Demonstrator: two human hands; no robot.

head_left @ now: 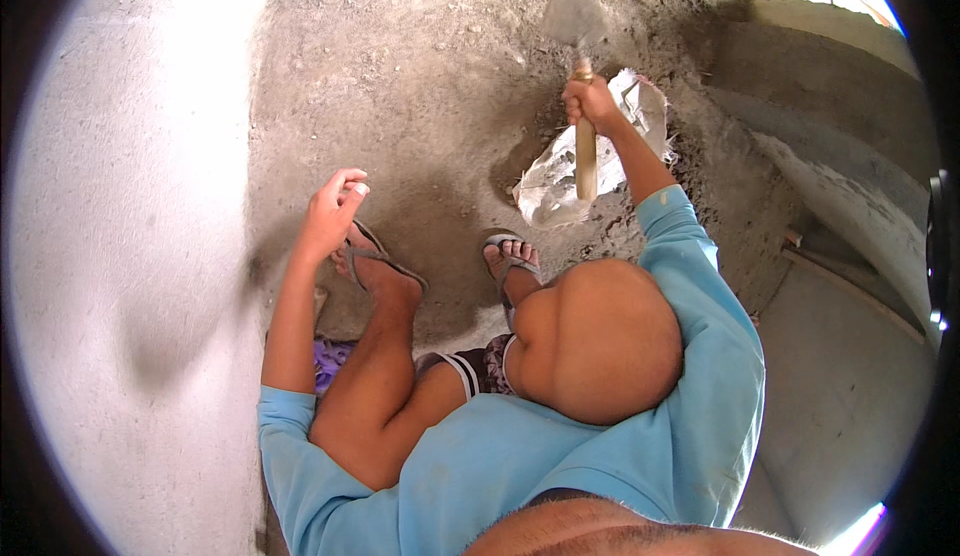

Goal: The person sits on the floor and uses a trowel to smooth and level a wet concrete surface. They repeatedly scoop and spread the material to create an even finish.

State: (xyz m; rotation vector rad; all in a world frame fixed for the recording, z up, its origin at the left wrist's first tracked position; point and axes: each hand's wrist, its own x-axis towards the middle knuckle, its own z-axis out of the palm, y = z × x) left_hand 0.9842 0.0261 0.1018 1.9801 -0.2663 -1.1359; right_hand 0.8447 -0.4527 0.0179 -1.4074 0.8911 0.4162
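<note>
A pointed masonry trowel (577,11) is in my right hand (595,103), which is wrapped round its wooden handle. Its grey, slightly blurred blade points away from me over the rough, dusty floor (400,66), and the handle's end points back toward me. Beneath the handle and hand lies a torn white sack (555,188) with frayed edges. My left hand (337,211) hangs above my left foot, near the pale wall, with nothing seen in it. Its fingers are loosely bent and the thumb stands a little apart.
A smooth pale wall (150,256) runs along the left. At the right are curved concrete ledges (820,86) and a grey panel (840,356). Loose grit lies around the sack. My sandalled feet rest on the floor, and purple cloth (330,361) shows beside my left leg.
</note>
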